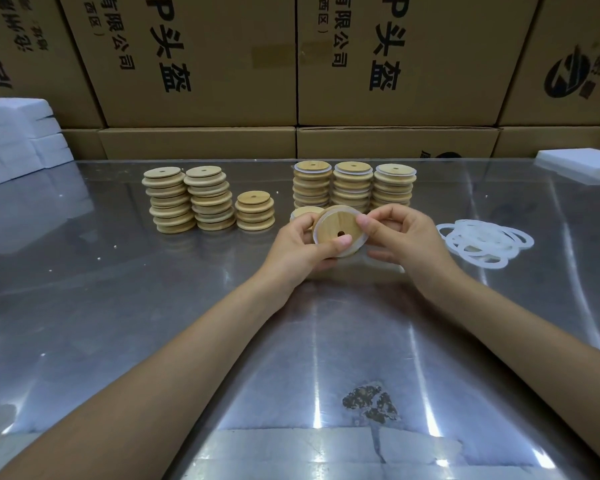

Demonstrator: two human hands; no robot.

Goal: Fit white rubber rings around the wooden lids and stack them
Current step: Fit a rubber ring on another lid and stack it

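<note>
Both hands meet above the middle of the shiny metal table (153, 323), gripping one round wooden lid with a small centre hole (336, 228), tilted so its face turns toward the camera. The left hand (300, 247) curls around the lid's left and lower side, thumb pressed flat on the wooden face just below the hole. The right hand (400, 237) pinches the lid's right edge, where a translucent white rubber ring (361, 241) sits around the rim; its lower fingers curl underneath. How fully the ring is seated cannot be told, since the fingers cover part of the rim.

Both forearms reach in from the table's near edge, bare, converging toward the lid.

Just behind the left hand a low stack of lids (305, 213) is mostly hidden. Toward the far edge stand three tall stacks of ringed wooden lids (352, 187), and to their left three stacks of bare wooden lids (207, 200), the rightmost one short. A loose heap of white rubber rings (484, 242) lies beside the right hand, toward the right edge. Brown cardboard cartons (201, 64) rise beyond the far edge.
</note>
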